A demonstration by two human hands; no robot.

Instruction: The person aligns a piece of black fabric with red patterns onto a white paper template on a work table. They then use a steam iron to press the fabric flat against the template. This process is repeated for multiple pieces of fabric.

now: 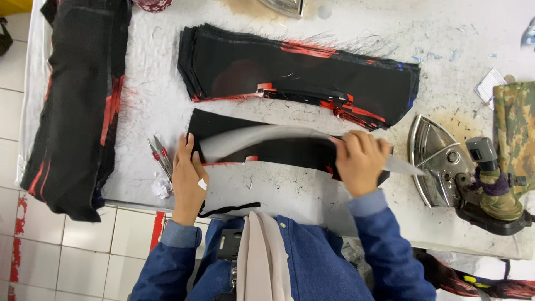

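On the desk (334, 200), the left hand (186, 173) presses flat on black fabric (267, 150) while the right hand (361, 161) grips a blurred grey strip (251, 139).

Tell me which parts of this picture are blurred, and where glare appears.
Head view: the grey strip is smeared by motion, as is the right hand that holds it; the left hand, pressing the black cloth, is sharper. The iron soleplate shows mild glare. Lighting is even, shadows soft; the table edges bow slightly from the wide lens.
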